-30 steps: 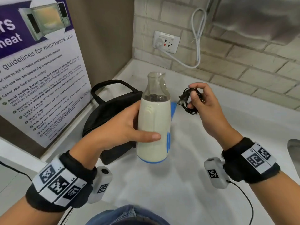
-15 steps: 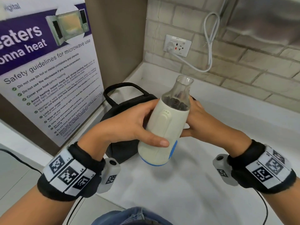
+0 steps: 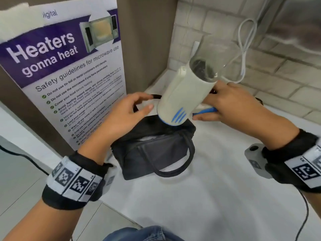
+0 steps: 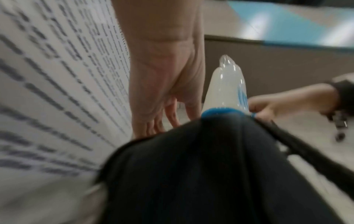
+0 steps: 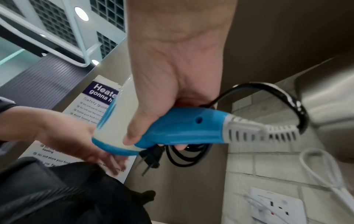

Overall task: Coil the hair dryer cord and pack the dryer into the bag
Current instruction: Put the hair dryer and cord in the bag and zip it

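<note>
— So, where is the cream plastic hair dryer with the blue handle and clear nozzle (image 3: 185, 94)?

— Up in the air, tilted, its blue rear end just above the black fabric bag with loop handles (image 3: 152, 150) on the white counter (image 3: 217, 197). I cannot tell whether it touches the bag.

— Who holds it?

— The right hand (image 3: 231, 103), fingers and thumb wrapped round the blue handle. In the right wrist view the same hand also keeps the coiled black cord (image 5: 188, 157) bunched under the handle, with the black plug (image 5: 151, 159) hanging beside the coil, prongs down.

— And the other hand?

— The left hand (image 3: 128, 113) is off the dryer, fingers loosely spread, holding nothing, just above the bag's far edge by one loop handle.

— Anything else around?

— A purple-and-white microwave safety poster (image 3: 69, 75) on the left panel, a white wall socket (image 5: 275, 206) and a looped white cable (image 3: 243, 49) on the tiled wall.
</note>
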Motion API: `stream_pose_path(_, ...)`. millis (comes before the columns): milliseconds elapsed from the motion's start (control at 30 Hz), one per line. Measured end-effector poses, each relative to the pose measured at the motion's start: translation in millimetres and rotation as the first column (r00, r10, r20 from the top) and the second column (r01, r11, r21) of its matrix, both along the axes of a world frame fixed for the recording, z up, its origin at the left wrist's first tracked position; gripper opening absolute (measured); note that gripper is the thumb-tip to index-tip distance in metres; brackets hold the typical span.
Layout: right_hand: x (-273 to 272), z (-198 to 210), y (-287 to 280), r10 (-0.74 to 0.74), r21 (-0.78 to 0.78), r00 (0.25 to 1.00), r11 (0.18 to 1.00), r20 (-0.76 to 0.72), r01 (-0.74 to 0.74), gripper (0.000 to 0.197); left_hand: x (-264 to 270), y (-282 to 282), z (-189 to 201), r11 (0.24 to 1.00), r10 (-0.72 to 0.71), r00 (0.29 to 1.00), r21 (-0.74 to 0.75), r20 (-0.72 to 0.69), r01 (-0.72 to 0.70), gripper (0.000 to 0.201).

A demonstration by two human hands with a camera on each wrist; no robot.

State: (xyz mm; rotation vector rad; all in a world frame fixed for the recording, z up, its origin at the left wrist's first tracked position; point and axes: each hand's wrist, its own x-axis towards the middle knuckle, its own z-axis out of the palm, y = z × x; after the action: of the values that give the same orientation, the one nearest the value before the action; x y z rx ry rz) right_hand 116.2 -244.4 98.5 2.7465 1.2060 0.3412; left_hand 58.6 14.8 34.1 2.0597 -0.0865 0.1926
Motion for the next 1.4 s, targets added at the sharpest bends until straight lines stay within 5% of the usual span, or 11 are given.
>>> stream_pose_path(67, 2.0, 1.2, 10.8, 0.020, -0.061, 0.998, 0.998, 0.056, -0.016, 0.055, -0.4, 7.7, -17.2, 0.967, 0.005, 0.989, 0.252, -0.147, 0.033, 0.048)
stream_pose_path(167, 0.4, -5.0, 27.8, 0.065, -0.143, 0.992, 0.988, 0.106, -0.049, 0.043, -4.4, 5.4, -31.4, 0.924, 0.053, 0.980, 0.383, -0.191, 0.024, 0.043)
stream_pose_path(367, -6.5, -26.7, 55.0, 0.202, -0.247, 0.979, 0.950, 0.013, -0.193, 0.037, -6.6, -2.0, -29.6, 0.993, 0.114, 0.965, 0.060, -0.235, -0.103, 0.012)
stream_pose_path(433, -8.2, -33.7, 62.0, 0.234, -0.275, 0.971, 0.931, -0.047, -0.238, 0.032, -5.7, -5.4, -30.8, 0.995, 0.078, 0.951, -0.031, -0.300, -0.091, 0.025)
stream_pose_path(500, -8.4, -44.4, 67.9, 0.257, -0.305, 0.957, 0.908, -0.134, -0.287, 0.027, -3.7, -6.9, -32.6, 0.980, 0.056, 0.943, -0.162, -0.329, -0.115, 0.028)
stream_pose_path(567, -5.1, -56.5, 73.3, 0.249, -0.346, 0.941, 0.883, -0.230, -0.318, 0.027, 3.8, -13.2, -29.7, 0.957, 0.073, 0.941, -0.242, -0.332, -0.159, 0.005)
stream_pose_path(667, 2.8, -73.7, 78.4, 0.207, -0.335, 0.899, 0.877, -0.385, -0.345, 0.035, 4.9, -17.3, -31.5, 0.912, 0.045, 0.936, -0.369, -0.349, -0.181, 0.011)
stream_pose_path(1033, 7.8, -129.5, 85.7, 0.259, 0.067, 0.687, 0.954, -0.679, -0.294, 0.024, 3.8, -23.2, -39.1, 0.938, 0.063, 0.941, -0.303, -0.332, -0.170, 0.006)
stream_pose_path(1233, 21.2, -125.2, 75.5, 0.043, -0.118, 0.803, 0.983, -0.594, -0.140, 0.024, 0.6, -13.5, -39.4, 0.982, 0.054, 0.965, -0.163, -0.255, -0.098, 0.020)
stream_pose_path(1400, 25.0, -96.0, 58.3, -0.204, -0.285, 0.832, 0.957, -0.515, 0.058, 0.051, -8.6, 1.1, -32.6, 0.993, -0.109, 0.961, 0.019, -0.253, 0.118, 0.067)
